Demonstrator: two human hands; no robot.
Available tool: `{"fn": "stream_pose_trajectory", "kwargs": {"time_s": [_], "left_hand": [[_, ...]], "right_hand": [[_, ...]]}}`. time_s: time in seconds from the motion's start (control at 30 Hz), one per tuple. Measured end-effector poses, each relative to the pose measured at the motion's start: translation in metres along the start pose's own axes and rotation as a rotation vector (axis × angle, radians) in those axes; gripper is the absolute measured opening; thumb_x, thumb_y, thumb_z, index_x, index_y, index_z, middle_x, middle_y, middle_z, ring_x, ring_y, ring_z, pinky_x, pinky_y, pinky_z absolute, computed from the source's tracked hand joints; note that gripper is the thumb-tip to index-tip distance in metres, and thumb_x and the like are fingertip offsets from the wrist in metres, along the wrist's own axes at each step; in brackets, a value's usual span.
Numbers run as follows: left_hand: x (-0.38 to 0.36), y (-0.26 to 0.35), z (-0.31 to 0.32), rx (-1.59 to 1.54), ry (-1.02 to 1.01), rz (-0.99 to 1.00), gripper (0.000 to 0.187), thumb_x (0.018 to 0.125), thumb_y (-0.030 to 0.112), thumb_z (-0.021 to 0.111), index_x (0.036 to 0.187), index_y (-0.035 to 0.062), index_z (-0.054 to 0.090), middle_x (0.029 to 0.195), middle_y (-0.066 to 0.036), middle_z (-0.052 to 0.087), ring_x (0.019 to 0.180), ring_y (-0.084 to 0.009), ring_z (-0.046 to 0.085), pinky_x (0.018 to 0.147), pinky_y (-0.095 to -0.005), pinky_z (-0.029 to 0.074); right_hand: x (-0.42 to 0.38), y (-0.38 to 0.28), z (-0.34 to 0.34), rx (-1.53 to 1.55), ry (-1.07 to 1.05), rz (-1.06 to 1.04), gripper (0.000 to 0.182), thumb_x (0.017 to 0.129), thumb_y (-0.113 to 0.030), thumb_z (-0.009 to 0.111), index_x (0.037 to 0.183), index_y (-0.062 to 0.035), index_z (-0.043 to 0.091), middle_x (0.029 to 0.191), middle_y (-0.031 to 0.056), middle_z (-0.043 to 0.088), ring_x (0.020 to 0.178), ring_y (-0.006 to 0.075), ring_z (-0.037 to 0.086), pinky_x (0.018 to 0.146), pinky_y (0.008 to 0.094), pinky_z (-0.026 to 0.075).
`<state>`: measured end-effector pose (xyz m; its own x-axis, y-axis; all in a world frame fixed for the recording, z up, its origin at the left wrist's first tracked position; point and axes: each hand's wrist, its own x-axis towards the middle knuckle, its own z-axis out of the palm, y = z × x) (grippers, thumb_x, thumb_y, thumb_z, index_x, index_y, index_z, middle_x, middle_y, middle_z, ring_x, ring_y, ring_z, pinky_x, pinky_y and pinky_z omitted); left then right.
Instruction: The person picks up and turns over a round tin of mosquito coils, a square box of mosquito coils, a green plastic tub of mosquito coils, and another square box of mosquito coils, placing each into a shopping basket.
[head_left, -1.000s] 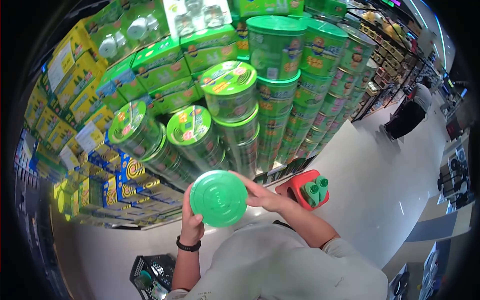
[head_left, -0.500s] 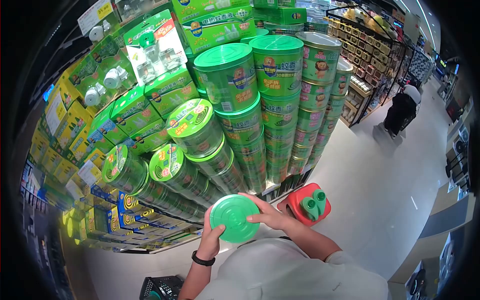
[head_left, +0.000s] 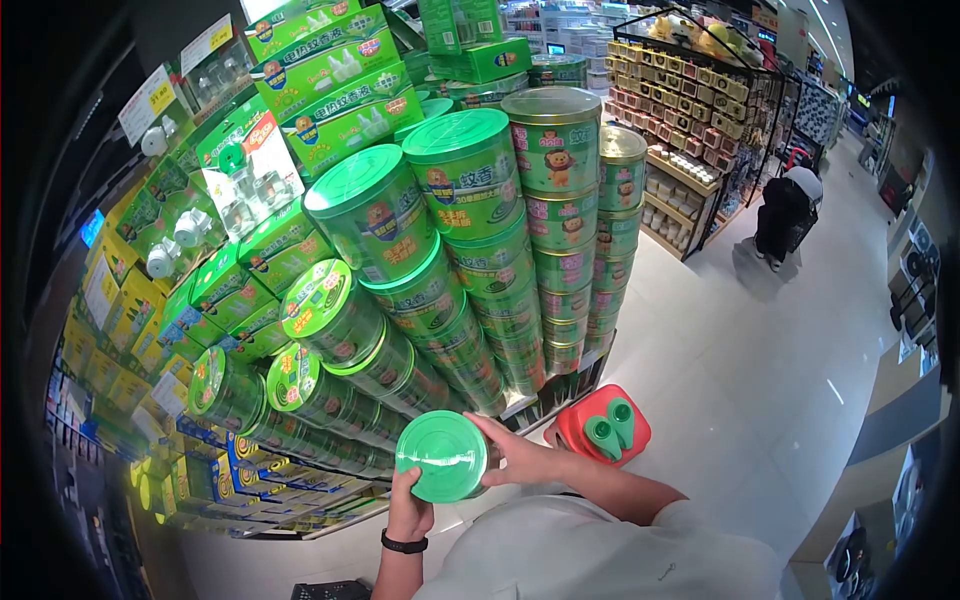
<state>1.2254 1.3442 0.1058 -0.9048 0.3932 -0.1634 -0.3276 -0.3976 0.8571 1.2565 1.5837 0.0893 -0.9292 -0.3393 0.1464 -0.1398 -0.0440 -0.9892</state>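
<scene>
1. Two hands on one green tin (head_left: 443, 456): the left hand (head_left: 408, 510) cups it from below, the right hand (head_left: 520, 460) clasps its side, fingers wrapped over the rim. The tin sits at chest height, just in front of the stacked tins (head_left: 470, 240) on the display.
2. Risk one, as I read it: the lid faces the camera and the body is tilted, so a slack grasp could let the tin slide out toward the floor (head_left: 760, 370).
3. Risk two: those columns lean on each other near the hands. An elbow or the tin's edge nudging a lower can could bring several down.
4. Risk three: the red basket (head_left: 603, 425) sits on the floor just beside the shelf foot, an easy thing to kick or trip on.
</scene>
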Motion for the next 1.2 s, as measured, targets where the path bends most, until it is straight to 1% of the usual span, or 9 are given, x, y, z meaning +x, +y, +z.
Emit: {"fn": "stream_pose_trajectory", "kwargs": {"time_s": [0.1,0.2,0.33,0.6,0.77,0.83,0.93,0.97,1.2], "left_hand": [[0.005,-0.014,0.001,-0.078,0.116,-0.114,0.058,0.087,0.04,0.062,0.133,0.0071,0.051,0.125,-0.008,0.061,0.111,-0.0243,0.061,0.089,-0.041,0.051],[0.009,-0.025,0.016,-0.013,0.112,-0.048,0.058,0.087,0.041,0.063,0.132,0.008,0.052,0.123,-0.008,0.062,0.109,-0.0234,0.061,0.087,-0.0397,0.051],[0.014,-0.041,0.031,-0.003,0.146,-0.038,0.058,0.087,0.042,0.063,0.132,0.0087,0.052,0.123,-0.008,0.062,0.109,-0.023,0.061,0.087,-0.0395,0.051],[0.009,-0.041,0.071,-0.083,0.111,-0.133,0.055,0.092,0.032,0.059,0.138,0.007,0.045,0.133,-0.009,0.055,0.122,-0.0234,0.053,0.102,-0.0422,0.043],[0.005,-0.034,0.082,0.015,-0.028,-0.082,0.071,0.089,0.042,0.064,0.145,0.0092,0.036,0.143,-0.007,0.046,0.132,-0.0229,0.043,0.106,-0.0444,0.037],[0.002,-0.027,0.085,0.027,-0.06,-0.057,0.077,0.087,0.045,0.066,0.147,0.0092,0.033,0.146,-0.007,0.042,0.133,-0.0223,0.041,0.106,-0.0431,0.037],[-0.005,-0.011,0.101,0.041,-0.121,0.01,0.088,0.083,0.05,0.068,0.15,0.009,0.029,0.149,-0.007,0.037,0.135,-0.0214,0.039,0.106,-0.0409,0.036],[-0.006,-0.008,0.105,0.043,-0.151,0.055,0.092,0.081,0.051,0.07,0.151,0.0087,0.027,0.151,-0.007,0.035,0.136,-0.0211,0.038,0.106,-0.0399,0.036],[-0.008,-0.005,0.11,0.056,-0.189,0.132,0.092,0.081,0.047,0.07,0.151,0.0054,0.027,0.152,-0.01,0.032,0.136,-0.0242,0.039,0.105,-0.0413,0.039]], "right_hand": [[-0.012,-0.015,-0.003,-0.241,0.04,-0.034,0.128,0.07,-0.045,0.085,0.153,0.0023,0.001,0.154,0.0281,0.02,0.146,0.0386,0.021,0.118,0.0449,0.024],[-0.021,-0.016,-0.001,-0.435,0.19,0.037,0.129,0.066,-0.042,0.089,0.153,0.0028,0.004,0.154,0.0285,0.021,0.145,0.0404,0.023,0.118,0.0461,0.026],[-0.032,-0.014,-0.006,-0.4,0.249,0.027,0.132,0.062,-0.039,0.091,0.152,0.0028,0.005,0.153,0.0288,0.022,0.143,0.0422,0.026,0.117,0.0477,0.027],[-0.048,-0.008,-0.03,-0.436,0.312,-0.133,0.136,0.056,-0.033,0.094,0.152,0.001,0.003,0.15,0.0273,0.028,0.141,0.0425,0.03,0.116,0.0483,0.03],[-0.047,-0.018,-0.041,-0.418,0.312,-0.14,0.133,0.055,-0.033,0.094,0.151,0.0004,0.009,0.148,0.0258,0.032,0.138,0.0406,0.036,0.114,0.0468,0.033],[-0.046,-0.019,-0.048,-0.304,0.323,-0.115,0.133,0.054,-0.035,0.096,0.152,-0.0023,0.012,0.146,0.0201,0.037,0.138,0.0335,0.038,0.114,0.044,0.033],[-0.042,-0.006,-0.059,-0.139,0.328,-0.131,0.13,0.056,-0.037,0.095,0.151,-0.0001,0.014,0.145,0.0211,0.039,0.135,0.0327,0.042,0.112,0.0433,0.036],[-0.041,-0.003,-0.064,-0.071,0.326,-0.147,0.126,0.058,-0.036,0.094,0.151,-0.0014,0.017,0.145,0.0165,0.04,0.135,0.0284,0.042,0.112,0.0415,0.035],[-0.032,-0.002,-0.072,0.482,0.219,-0.11,0.118,0.063,-0.037,0.093,0.15,-0.0051,0.021,0.144,0.0094,0.04,0.135,0.0241,0.041,0.113,0.04,0.035]]}}
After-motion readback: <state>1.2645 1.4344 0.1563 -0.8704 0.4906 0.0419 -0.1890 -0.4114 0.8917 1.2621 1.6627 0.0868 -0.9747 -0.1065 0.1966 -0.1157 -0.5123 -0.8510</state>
